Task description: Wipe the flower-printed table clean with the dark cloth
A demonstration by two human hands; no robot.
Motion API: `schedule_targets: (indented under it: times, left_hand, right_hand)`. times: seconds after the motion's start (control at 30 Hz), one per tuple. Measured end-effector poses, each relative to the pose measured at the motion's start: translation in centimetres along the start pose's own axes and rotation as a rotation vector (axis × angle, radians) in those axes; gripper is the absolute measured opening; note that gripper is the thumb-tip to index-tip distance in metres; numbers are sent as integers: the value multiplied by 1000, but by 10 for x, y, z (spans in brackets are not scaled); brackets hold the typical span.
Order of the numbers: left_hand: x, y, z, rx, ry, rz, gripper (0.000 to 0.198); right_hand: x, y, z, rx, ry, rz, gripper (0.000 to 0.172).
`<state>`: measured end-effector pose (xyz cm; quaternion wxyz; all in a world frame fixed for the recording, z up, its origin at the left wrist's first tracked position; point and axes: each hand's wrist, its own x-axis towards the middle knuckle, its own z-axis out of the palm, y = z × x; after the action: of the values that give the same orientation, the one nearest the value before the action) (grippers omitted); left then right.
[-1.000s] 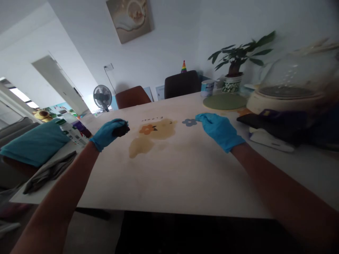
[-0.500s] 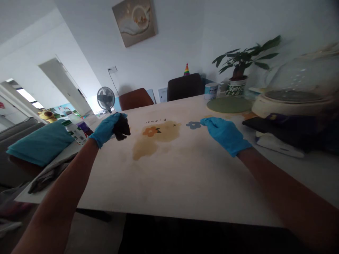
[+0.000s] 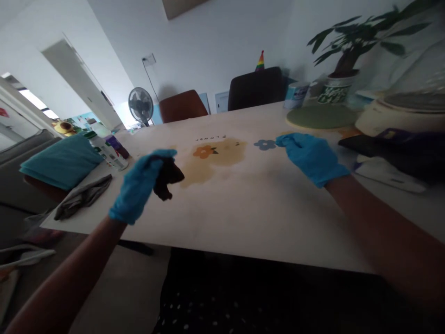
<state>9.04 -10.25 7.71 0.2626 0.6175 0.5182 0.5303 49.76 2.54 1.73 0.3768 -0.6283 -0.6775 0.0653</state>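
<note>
My left hand (image 3: 137, 185), in a blue glove, is closed around a dark, crumpled cloth (image 3: 167, 178) that hangs above the table's left part. My right hand (image 3: 308, 155), also gloved in blue, has its fingers drawn together beside the blue-grey flower print (image 3: 266, 144). Whatever its fingertips might hold is too small to make out. Between the hands the pale table cover (image 3: 239, 208) shows an orange flower print (image 3: 204, 151), the word "Flower" and yellowish-tan patches.
At the left edge lies a dark grey cloth (image 3: 83, 197), with a white bottle (image 3: 107, 150) behind it. A green round mat (image 3: 321, 117), a potted plant (image 3: 335, 88), a can (image 3: 296, 95) and a glass-domed appliance (image 3: 403, 109) stand back right. Dark fabric (image 3: 392, 153) lies right.
My left hand has come nearer to me with the dark cloth. The view has tilted down, and my right hand keeps its closed shape near the blue-grey flower.
</note>
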Motion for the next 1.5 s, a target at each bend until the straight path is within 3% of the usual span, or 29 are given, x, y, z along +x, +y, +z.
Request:
schedule_targets:
  times: [0.07,0.17,0.3,0.37,0.5,0.77,0.9,1.03,1.2,1.33,1.5]
  left_hand:
    - [-32,-23,11,154,-112,49,43]
    - [-65,-60,20,392,-364,264,36]
    - [-79,-74,25,622,-654,576,71]
    - [-77,-69,30,674,-752,666,83]
    - [-65,-62,57,673,-875,754,84]
    - [-18,-46,160,622,-1085,820,66]
    - [-1,-31,218,629,-1120,858,67]
    - [2,-22,269,616,-1082,925,67]
    - [6,-12,312,602,-1042,928,65]
    - [0,-4,317,613,-1013,921,67]
    - [-29,-9,282,568,-917,961,71]
  right_hand:
    - [-1,-3,0,6,-9,-14,40]
    - [-2,-3,0,-13,-6,-39,38]
    - [-1,-1,2,-27,-11,-57,35]
    - [-1,-1,2,-26,8,-58,34]
    - [0,-5,-2,-21,48,-70,32]
    - [3,2,-7,26,113,-99,27]
    - [5,4,-12,72,129,-90,26]
    - [11,6,-23,152,145,-76,32]
    - [22,16,-31,274,251,-5,40]
    - [23,19,-34,253,260,11,40]
    - [19,13,-35,205,212,-9,41]
